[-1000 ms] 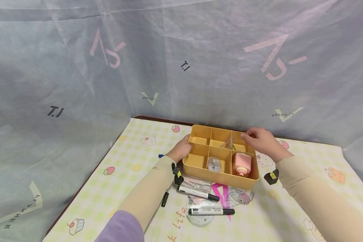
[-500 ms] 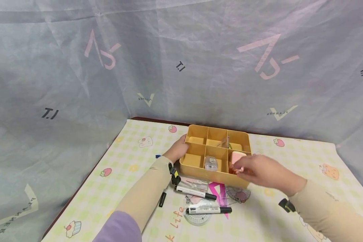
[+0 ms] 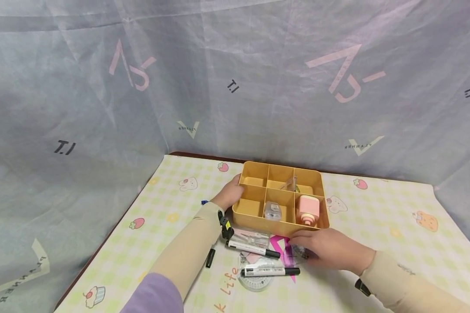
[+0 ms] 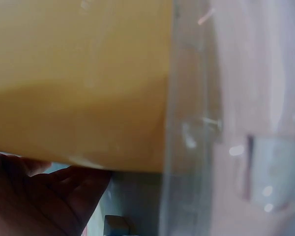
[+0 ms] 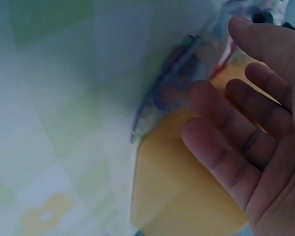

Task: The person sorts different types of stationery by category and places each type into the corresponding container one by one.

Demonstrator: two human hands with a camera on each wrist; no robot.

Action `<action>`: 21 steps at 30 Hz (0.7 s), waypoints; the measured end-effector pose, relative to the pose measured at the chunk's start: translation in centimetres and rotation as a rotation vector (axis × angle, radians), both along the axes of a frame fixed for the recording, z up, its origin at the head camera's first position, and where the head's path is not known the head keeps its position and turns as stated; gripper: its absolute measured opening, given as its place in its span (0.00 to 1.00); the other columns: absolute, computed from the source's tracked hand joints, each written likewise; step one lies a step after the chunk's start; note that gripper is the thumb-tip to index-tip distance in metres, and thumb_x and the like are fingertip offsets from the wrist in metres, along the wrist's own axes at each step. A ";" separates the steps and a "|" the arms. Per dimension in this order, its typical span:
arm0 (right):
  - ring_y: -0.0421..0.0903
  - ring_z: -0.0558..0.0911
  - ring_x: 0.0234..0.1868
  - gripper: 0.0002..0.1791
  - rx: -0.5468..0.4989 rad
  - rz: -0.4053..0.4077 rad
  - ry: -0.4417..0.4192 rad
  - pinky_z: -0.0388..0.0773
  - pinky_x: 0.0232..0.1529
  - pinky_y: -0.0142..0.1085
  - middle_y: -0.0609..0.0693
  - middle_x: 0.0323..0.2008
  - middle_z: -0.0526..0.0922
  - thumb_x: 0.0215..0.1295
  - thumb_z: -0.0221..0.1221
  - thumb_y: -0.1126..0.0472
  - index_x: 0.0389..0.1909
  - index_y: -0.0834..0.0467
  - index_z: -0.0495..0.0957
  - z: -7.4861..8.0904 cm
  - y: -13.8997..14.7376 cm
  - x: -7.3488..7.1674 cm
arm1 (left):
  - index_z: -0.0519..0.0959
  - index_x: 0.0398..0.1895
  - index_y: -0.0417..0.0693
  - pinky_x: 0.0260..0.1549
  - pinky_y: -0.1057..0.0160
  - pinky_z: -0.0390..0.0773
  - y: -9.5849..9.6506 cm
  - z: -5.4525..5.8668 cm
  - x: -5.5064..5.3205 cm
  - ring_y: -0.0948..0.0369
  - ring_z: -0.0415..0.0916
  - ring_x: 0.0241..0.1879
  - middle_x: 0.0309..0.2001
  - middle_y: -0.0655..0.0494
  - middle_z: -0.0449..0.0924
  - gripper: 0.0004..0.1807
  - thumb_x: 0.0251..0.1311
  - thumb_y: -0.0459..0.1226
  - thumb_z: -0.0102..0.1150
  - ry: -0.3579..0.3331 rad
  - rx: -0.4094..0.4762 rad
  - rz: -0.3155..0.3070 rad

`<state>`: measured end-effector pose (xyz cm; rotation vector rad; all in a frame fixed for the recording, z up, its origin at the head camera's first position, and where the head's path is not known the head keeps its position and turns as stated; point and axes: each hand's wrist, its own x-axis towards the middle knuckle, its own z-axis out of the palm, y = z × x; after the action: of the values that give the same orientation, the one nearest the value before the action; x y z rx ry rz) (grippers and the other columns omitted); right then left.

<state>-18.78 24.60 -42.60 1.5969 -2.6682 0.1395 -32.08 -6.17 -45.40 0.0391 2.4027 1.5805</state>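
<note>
A yellow six-compartment organizer box [image 3: 248,208] stands at the far side of the table. My left hand [image 3: 228,195] grips its left wall; in the left wrist view the fingers [image 4: 83,194] reach along the box's lower edge. By the front right corner, low beside the front wall, is my right hand [image 3: 333,248], its fingers loosely bent with nothing between them in the right wrist view. It partly covers a clear protractor [image 5: 162,93]. Inside the box lie a pink bottle [image 3: 309,208], a small clear container [image 3: 273,211] and a clear item [image 3: 293,184] in the back row.
Before the box lie two white markers with black caps [image 3: 254,249], a pink-purple set square [image 3: 278,245], a round clear protractor [image 3: 255,283] and clear packets [image 3: 250,238]. A black pen cap [image 3: 210,258] lies left. A grey curtain [image 3: 258,108] hangs behind the table.
My right hand has come from the box's back right corner, past the pink bottle, down to the front wall. The left hand keeps its grip on the left wall.
</note>
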 end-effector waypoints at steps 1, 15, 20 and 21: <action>0.43 0.84 0.49 0.31 -0.001 0.003 0.006 0.83 0.45 0.42 0.47 0.56 0.82 0.51 0.76 0.56 0.58 0.54 0.80 -0.3 -0.1 0.0 | 0.51 0.82 0.55 0.69 0.46 0.62 0.0 0.0 0.0 0.50 0.66 0.68 0.75 0.49 0.63 0.37 0.69 0.34 0.40 0.003 -0.003 -0.001; 0.39 0.81 0.44 0.30 0.021 0.010 0.079 0.83 0.45 0.39 0.47 0.53 0.81 0.53 0.72 0.55 0.59 0.55 0.80 -2.0 -0.7 -0.3 | 0.50 0.82 0.58 0.66 0.45 0.67 0.0 0.0 -0.1 0.50 0.69 0.65 0.73 0.50 0.64 0.37 0.69 0.35 0.40 -0.031 0.017 0.003; 0.34 0.75 0.32 0.29 0.018 0.023 0.099 0.81 0.35 0.34 0.44 0.47 0.79 0.51 0.73 0.53 0.56 0.55 0.81 -1.6 -0.5 -0.1 | 0.51 0.82 0.57 0.67 0.45 0.66 0.0 -0.2 -0.1 0.50 0.69 0.65 0.73 0.49 0.64 0.38 0.68 0.33 0.40 -0.011 0.008 0.000; 0.34 0.73 0.31 0.29 0.014 0.023 0.096 0.80 0.33 0.34 0.43 0.46 0.78 0.50 0.73 0.53 0.55 0.54 0.82 -1.3 -0.4 0.0 | 0.51 0.82 0.57 0.67 0.45 0.66 0.0 -0.2 -0.1 0.50 0.68 0.65 0.74 0.49 0.64 0.38 0.67 0.33 0.40 -0.009 0.007 -0.001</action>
<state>-18.80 24.17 -43.95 1.5962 -2.5857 0.0440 -32.19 -6.21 -45.61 0.0345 2.3903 1.5847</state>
